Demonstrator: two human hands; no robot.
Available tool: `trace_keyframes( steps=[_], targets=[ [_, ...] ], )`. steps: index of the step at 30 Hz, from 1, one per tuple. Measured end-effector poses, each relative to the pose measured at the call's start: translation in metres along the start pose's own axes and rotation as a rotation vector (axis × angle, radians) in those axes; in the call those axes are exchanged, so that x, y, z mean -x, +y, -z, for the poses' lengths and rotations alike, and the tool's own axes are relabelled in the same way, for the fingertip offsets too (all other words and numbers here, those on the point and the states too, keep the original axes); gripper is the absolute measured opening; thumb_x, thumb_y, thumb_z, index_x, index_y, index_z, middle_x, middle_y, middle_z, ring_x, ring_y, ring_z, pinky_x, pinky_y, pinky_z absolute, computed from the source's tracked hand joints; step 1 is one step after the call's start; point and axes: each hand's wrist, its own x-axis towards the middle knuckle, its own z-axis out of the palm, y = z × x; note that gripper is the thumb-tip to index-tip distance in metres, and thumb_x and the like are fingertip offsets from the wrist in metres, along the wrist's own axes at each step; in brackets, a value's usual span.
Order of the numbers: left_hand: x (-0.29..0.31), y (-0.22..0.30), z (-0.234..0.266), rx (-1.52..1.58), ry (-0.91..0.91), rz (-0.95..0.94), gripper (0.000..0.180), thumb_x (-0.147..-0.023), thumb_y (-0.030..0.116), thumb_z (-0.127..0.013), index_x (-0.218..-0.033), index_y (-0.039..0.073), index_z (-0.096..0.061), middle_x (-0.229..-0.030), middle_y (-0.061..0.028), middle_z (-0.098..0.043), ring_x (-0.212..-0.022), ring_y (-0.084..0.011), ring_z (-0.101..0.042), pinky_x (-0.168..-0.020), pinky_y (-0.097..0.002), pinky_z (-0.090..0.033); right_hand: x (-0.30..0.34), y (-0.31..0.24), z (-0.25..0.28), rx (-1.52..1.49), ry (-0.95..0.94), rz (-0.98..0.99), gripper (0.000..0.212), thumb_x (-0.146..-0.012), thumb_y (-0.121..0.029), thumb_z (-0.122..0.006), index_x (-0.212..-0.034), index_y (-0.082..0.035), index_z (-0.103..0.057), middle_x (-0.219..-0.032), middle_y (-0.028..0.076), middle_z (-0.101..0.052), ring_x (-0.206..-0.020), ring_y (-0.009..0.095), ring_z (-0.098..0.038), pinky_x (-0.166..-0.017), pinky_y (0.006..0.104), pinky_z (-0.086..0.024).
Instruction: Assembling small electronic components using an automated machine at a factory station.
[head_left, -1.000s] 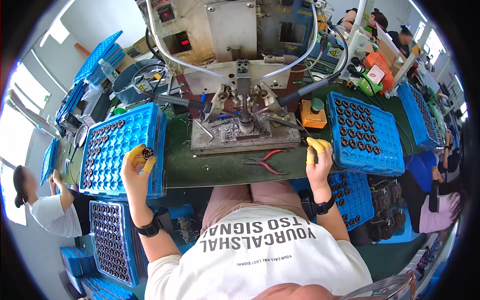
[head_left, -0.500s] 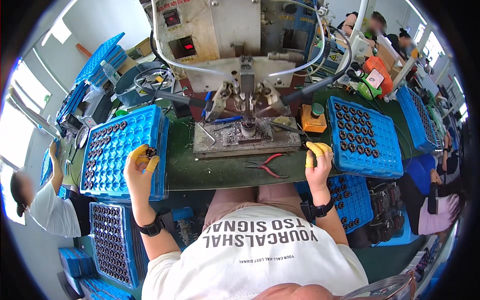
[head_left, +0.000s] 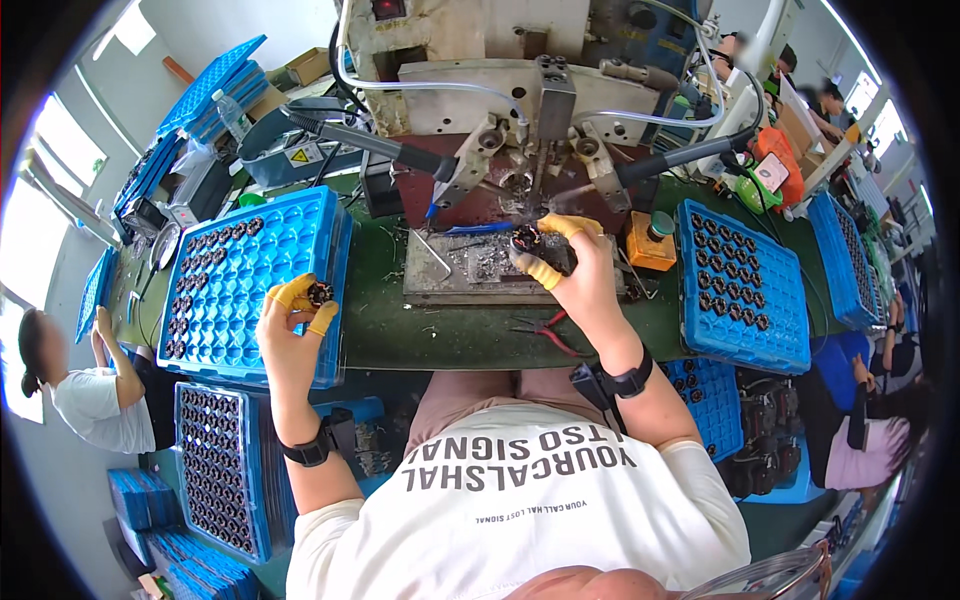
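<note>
My left hand (head_left: 288, 325), with yellow finger cots, pinches a small dark round part (head_left: 320, 293) beside the left blue tray (head_left: 270, 275). My right hand (head_left: 590, 280), also in finger cots, grips another small dark ring-shaped part (head_left: 524, 239) between thumb and fingers. It is at the bench machine (head_left: 555, 100), just over the metal base plate (head_left: 430, 285) scattered with shavings. Whether this part still touches the fixture under it is hidden by my fingers. Similar parts sit in some of the tray's pockets.
Red-handled pliers (head_left: 550, 330) lie in front of the base plate. An orange box (head_left: 650, 245) with a dark green-lidded jar stands right of it, beside another partly filled blue tray (head_left: 785, 300). A filled tray (head_left: 218, 470) is lower left. Co-workers sit at both sides.
My right hand has moved left and inward from the bench's right side to the machine and now holds a part there. My left hand keeps its part. The view has shifted slightly.
</note>
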Motion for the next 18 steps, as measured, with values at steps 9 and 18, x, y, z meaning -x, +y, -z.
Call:
trace_keyframes(
  steps=[9,18],
  targets=[
    [0.0,0.006,-0.001,-0.102,-0.015,-0.039,0.041,-0.072,-0.006,-0.077,-0.112,0.001,-0.066,-0.098,-0.0077,-0.058,-0.074,-0.012,-0.064,-0.064,-0.0206,-0.052,-0.001,0.009,-0.001,-0.371,-0.052,-0.224,0.036,-0.074,-0.021,-0.083,-0.104,-0.005,-0.069,-0.102,0.008,-0.068,-0.098,0.024,-0.061,-0.09,0.0342,-0.042],
    [0.003,0.013,0.0,-0.16,-0.046,-0.016,0.042,-0.075,-0.007,-0.074,-0.116,0.0,-0.065,-0.103,-0.0067,-0.058,-0.079,-0.0109,-0.062,-0.069,-0.0206,-0.052,0.06,0.042,0.077,-0.561,0.002,-0.487,0.048,-0.081,-0.002,-0.076,-0.125,-0.003,-0.058,-0.116,0.004,-0.063,-0.102,0.012,-0.061,-0.087,0.025,-0.045]
  ],
)
